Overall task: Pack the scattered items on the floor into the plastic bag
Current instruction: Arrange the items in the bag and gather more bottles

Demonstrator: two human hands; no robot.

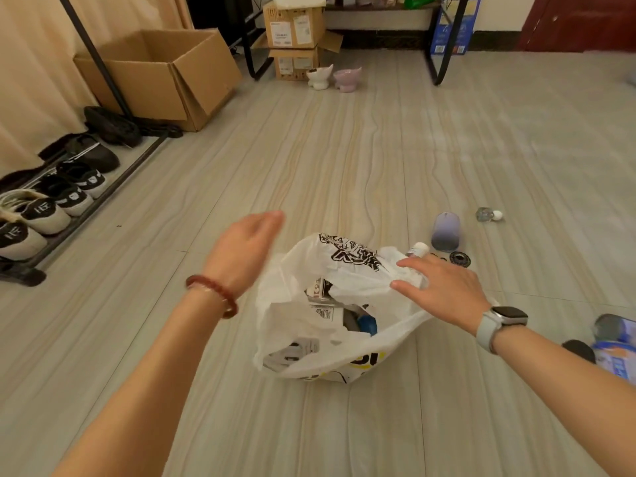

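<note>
White plastic bag (330,325) with black and yellow print sits on the floor (344,149) between the two hands, mouth open upward. Inside: printed cartons and a dark blue item, partly covered by folds of the bag.

Right hand (444,290): palm down, fingers straight and spread, reaching over the bag's right rim; fingertips lie at or just above the plastic, contact not certain. Holds nothing. White-strapped watch (499,323) on that wrist; forearm enters from lower right.

Left hand (246,249): raised just left of the bag's far edge, fingers extended and together, blurred; holds nothing, apart from the bag. Red bead bracelet (213,294) on the wrist; forearm enters from lower left.

Just beyond the right fingertips: a small white-capped bottle (418,250), a lavender cup (446,231) lying on its side, a dark round lid (460,259). Farther out, a small glass piece with a white ball (488,214). Right of the right wrist: blue-labelled packages (616,349).

Well left of the left hand: shoe rack (51,208), open cardboard box (161,74).
</note>
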